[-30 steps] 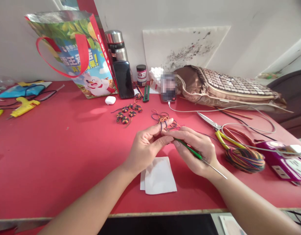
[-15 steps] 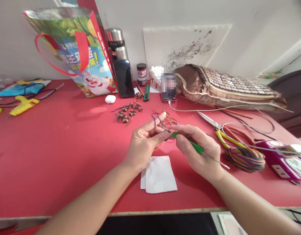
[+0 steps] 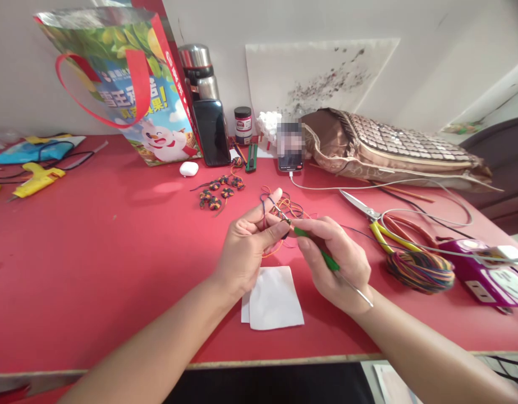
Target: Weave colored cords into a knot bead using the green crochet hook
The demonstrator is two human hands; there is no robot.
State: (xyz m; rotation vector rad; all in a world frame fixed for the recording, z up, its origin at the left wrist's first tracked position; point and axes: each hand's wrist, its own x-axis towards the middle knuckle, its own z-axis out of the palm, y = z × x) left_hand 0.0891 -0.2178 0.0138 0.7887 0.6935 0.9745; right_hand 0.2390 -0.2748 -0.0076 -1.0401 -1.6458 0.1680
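Note:
My left hand (image 3: 244,247) is closed, pinching a small dark piece of yarn work (image 3: 286,230) between thumb and fingers. Dark yarn (image 3: 264,212) runs over its raised index finger. In my right hand (image 3: 340,261) is a crochet hook (image 3: 329,261) with a green grip, its metal tip reaching past the pinched piece toward the strand; its other metal end sticks out below the palm. Loose multicoloured yarn (image 3: 296,210) lies on the table behind the fingers. Several finished-looking yarn balls (image 3: 215,203) in black, orange and red sit farther back.
Folded white tissue (image 3: 278,300) lies below my hands. To the right are scissors (image 3: 370,213), a yarn skein (image 3: 421,272), a purple power strip (image 3: 486,275) and a white cable (image 3: 368,186). Behind stand two phones (image 3: 212,133) and a shopping bag (image 3: 128,95); a yellow glue gun (image 3: 37,179) lies left.
My right hand has moved slightly left, closer to my left hand. The hook now reaches farther through, toward the yarn on the index finger, and its rear end has swung lower.

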